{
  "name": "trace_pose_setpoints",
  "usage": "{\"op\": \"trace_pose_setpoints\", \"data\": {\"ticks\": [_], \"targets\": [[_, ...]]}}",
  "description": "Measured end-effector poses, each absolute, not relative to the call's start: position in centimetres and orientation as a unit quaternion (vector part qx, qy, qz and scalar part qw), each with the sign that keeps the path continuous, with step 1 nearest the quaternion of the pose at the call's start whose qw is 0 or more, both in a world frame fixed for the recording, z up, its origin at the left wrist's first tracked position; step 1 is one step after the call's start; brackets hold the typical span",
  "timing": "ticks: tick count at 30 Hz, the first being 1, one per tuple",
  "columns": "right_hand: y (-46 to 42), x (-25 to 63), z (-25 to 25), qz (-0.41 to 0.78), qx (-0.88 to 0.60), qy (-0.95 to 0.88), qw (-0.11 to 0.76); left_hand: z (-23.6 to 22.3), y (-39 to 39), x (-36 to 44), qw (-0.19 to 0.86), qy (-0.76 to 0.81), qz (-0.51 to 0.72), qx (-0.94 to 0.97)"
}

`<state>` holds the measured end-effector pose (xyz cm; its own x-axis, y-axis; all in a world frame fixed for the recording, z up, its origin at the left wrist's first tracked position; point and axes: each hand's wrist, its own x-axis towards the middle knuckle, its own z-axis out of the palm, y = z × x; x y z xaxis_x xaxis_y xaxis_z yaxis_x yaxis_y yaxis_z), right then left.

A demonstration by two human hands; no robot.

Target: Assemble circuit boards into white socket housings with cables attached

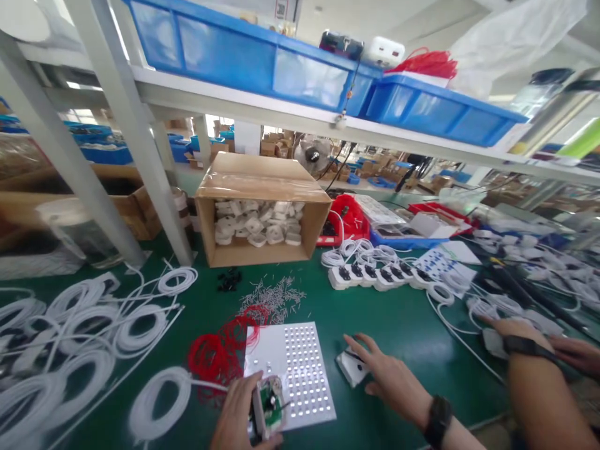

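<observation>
Board [272, 399] in left grip [237, 409], right grip [392, 378] spread, perhaps touching white case [351, 370], label [281, 9] blurred

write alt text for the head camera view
Left hand holds a housing with a green circuit board over a green bench; right hand is spread over a white part. Red wires and white cable coils lie nearby.

Green bench [389, 312] before me | cardboard box [262, 178] at back | metal pins [276, 300] in front of it | red wires [209, 356] overlapping dimpled plate [304, 375] | white cable coils [137, 412] on my left | white casing [350, 369] under my right hand [394, 378]
</observation>
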<state>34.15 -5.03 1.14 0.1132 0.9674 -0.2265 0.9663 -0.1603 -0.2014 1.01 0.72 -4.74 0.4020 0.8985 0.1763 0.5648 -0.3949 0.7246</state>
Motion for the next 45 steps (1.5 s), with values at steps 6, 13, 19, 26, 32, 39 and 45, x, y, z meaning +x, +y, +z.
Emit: {"op": "trace_pose_setpoints", "data": {"ticks": [6,13,19,26,32,39,45], "targets": [[-2.7,33.5,2.0,0.182,-0.723,-0.663,0.067,-3.7,0.5,1.1,0.314,0.464,0.248,0.791],[-2.7,26.0,2.0,0.67,-0.467,-0.256,0.517,1.1,0.1,1.6,0.298,0.45,0.253,0.803],[-1.3,20.3,0.0,0.749,-0.39,-0.129,0.52,4.0,0.7,2.3,0.238,0.411,0.209,0.855],[-1.2,19.3,0.8,0.634,-0.472,-0.408,0.457,3.6,0.5,2.6,0.19,0.429,0.158,0.869],[-1.3,20.2,2.1,0.456,-0.488,-0.647,0.367,2.7,0.9,2.5,0.204,0.428,0.192,0.859],[-1.8,18.6,1.3,0.412,-0.532,-0.66,0.335,1.5,0.7,2.4,0.245,0.422,0.231,0.842],[-1.7,17.6,1.1,0.403,-0.556,-0.624,0.373,1.1,1.4,1.2,0.337,0.405,0.269,0.806]]}}
